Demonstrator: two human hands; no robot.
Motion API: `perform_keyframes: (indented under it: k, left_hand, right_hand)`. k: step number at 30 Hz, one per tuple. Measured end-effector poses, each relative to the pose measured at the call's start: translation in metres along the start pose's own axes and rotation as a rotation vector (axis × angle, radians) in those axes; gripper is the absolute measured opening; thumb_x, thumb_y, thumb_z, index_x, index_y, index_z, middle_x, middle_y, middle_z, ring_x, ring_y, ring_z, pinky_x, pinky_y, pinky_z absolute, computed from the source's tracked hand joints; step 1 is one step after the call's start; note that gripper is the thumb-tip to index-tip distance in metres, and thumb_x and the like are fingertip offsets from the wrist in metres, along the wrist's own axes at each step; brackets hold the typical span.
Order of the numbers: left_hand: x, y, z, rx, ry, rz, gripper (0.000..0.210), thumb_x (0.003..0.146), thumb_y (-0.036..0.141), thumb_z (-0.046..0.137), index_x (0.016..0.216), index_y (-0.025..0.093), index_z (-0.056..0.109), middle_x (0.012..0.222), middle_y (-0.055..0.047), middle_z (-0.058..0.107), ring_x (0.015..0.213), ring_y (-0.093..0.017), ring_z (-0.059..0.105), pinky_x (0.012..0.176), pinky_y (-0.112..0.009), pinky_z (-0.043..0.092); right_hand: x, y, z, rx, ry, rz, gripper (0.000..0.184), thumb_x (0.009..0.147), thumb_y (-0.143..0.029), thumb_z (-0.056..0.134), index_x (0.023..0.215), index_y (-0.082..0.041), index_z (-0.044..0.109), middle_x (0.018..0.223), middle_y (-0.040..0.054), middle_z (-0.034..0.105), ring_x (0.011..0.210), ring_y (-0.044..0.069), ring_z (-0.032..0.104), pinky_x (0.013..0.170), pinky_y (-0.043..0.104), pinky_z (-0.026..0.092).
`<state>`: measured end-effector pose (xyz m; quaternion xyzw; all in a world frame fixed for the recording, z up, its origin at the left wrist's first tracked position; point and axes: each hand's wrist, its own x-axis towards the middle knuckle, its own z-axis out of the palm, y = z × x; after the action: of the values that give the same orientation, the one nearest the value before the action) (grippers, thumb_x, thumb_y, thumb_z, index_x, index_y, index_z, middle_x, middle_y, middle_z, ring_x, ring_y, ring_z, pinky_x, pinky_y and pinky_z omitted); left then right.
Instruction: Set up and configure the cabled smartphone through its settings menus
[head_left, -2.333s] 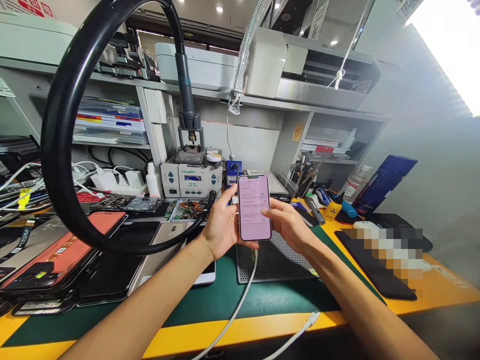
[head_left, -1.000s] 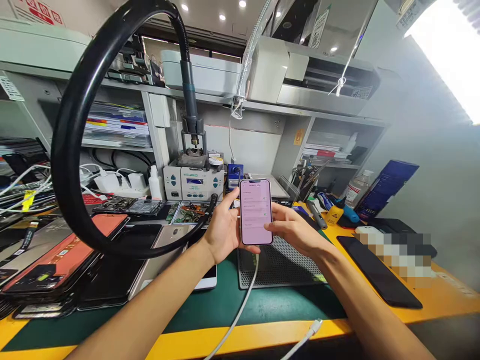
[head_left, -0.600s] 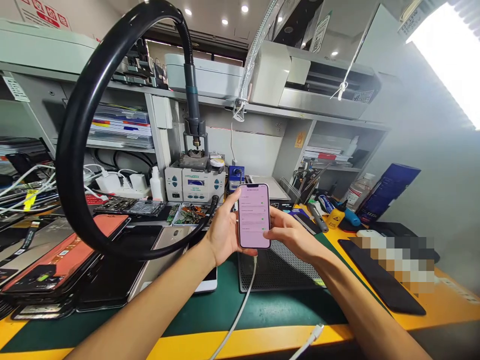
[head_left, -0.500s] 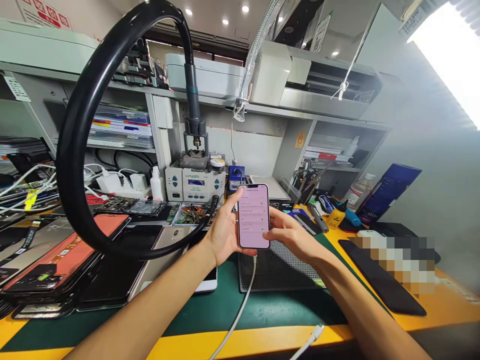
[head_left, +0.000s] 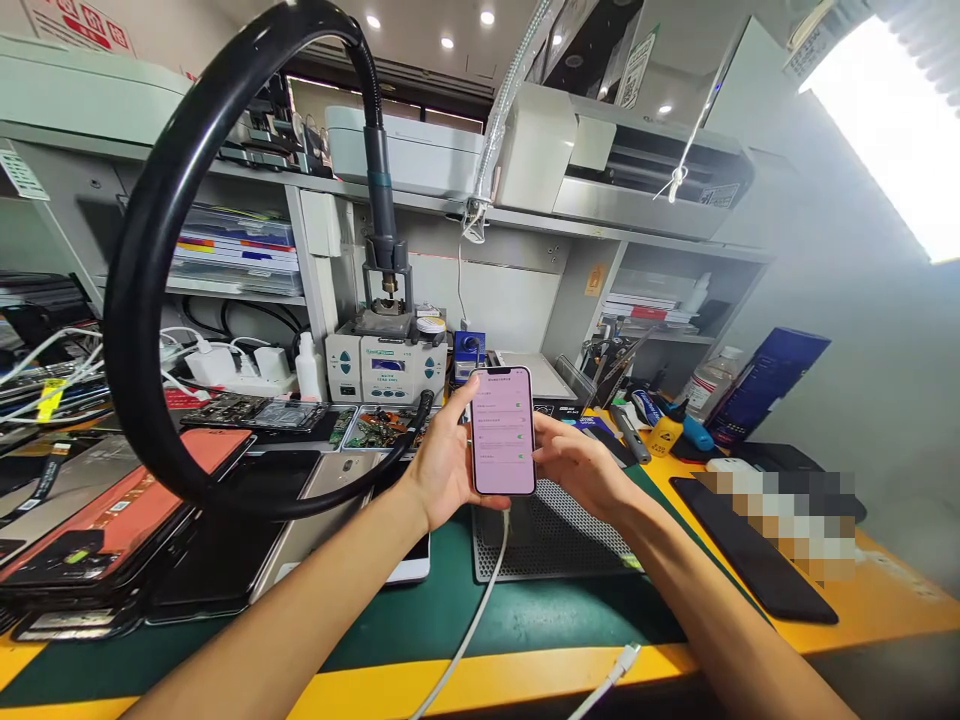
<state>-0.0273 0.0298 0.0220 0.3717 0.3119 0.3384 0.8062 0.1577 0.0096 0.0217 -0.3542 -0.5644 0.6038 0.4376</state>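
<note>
A smartphone (head_left: 502, 432) stands nearly upright at mid-view, its lit pinkish screen toward me with a list of green switches. My left hand (head_left: 442, 462) is closed round its left side, thumb along the upper left edge and fingers behind and below. My right hand (head_left: 581, 462) is at the right edge with bent fingers, some hidden behind the phone. Its thumb lies beside the edge, off the screen. From under the phone a white cable (head_left: 484, 610) runs down toward me. Beneath the hands lies a dark perforated mat (head_left: 559, 545).
A thick black hose (head_left: 124, 300) loops over the left side from a hot-air station (head_left: 401, 368). Several phones, with a coral one (head_left: 191, 465), lie at left. At right are a yellow bottle (head_left: 666, 436) and a black slab (head_left: 750, 550). A white cable plug (head_left: 626, 658) rests at the front edge.
My right thumb has drawn back from the lower part of the screen to the phone's right edge. The screen list looks the same. The whole view has shifted slightly.
</note>
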Motion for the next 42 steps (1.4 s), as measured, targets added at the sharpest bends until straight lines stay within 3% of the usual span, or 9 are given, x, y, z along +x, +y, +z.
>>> perform_keyframes:
  k: [8,13,23,30,42]
  left_hand:
    - [0.002,0.0,0.0,0.008,0.057,-0.032,0.084,0.076,0.086,0.047,0.113,0.015,0.072,0.107,-0.019,0.071,0.083,-0.034,0.069,0.061,-0.041,0.052]
    - [0.0,-0.001,0.0,0.002,0.029,-0.009,0.086,0.076,0.087,0.044,0.11,0.013,0.072,0.103,-0.02,0.071,0.08,-0.033,0.068,0.06,-0.042,0.053]
    - [-0.001,0.0,0.002,-0.045,-0.057,0.01,0.083,0.085,0.081,0.035,0.111,0.011,0.07,0.096,-0.02,0.07,0.079,-0.032,0.069,0.058,-0.043,0.057]
    - [-0.003,-0.002,0.003,-0.045,-0.102,0.057,0.082,0.088,0.078,0.034,0.122,0.012,0.068,0.106,-0.021,0.069,0.087,-0.034,0.068,0.06,-0.043,0.058]
    - [-0.004,-0.001,0.005,-0.016,-0.115,0.066,0.08,0.091,0.075,0.031,0.126,0.012,0.066,0.102,-0.02,0.07,0.085,-0.034,0.069,0.056,-0.041,0.058]
  right_hand:
    - [-0.001,-0.001,0.003,-0.024,-0.006,-0.004,0.047,0.067,-0.021,0.061,0.112,-0.021,0.073,0.111,0.0048,0.072,0.091,0.022,0.06,0.077,0.033,0.048]
    - [0.0,-0.002,0.003,-0.002,0.007,-0.005,0.046,0.067,-0.021,0.06,0.112,-0.02,0.073,0.107,0.0056,0.073,0.088,0.022,0.06,0.076,0.033,0.048]
    - [0.001,0.0,-0.001,0.001,0.017,-0.02,0.043,0.077,-0.021,0.059,0.118,-0.022,0.071,0.116,0.0062,0.072,0.102,0.026,0.063,0.085,0.037,0.05]
    - [0.004,0.004,-0.001,-0.021,0.079,-0.037,0.034,0.09,-0.034,0.065,0.12,-0.02,0.07,0.121,0.0094,0.071,0.106,0.028,0.065,0.088,0.041,0.053]
    - [0.006,0.008,0.0,-0.046,0.136,-0.049,0.039,0.091,-0.047,0.068,0.119,-0.019,0.071,0.121,0.011,0.071,0.105,0.027,0.068,0.091,0.041,0.053]
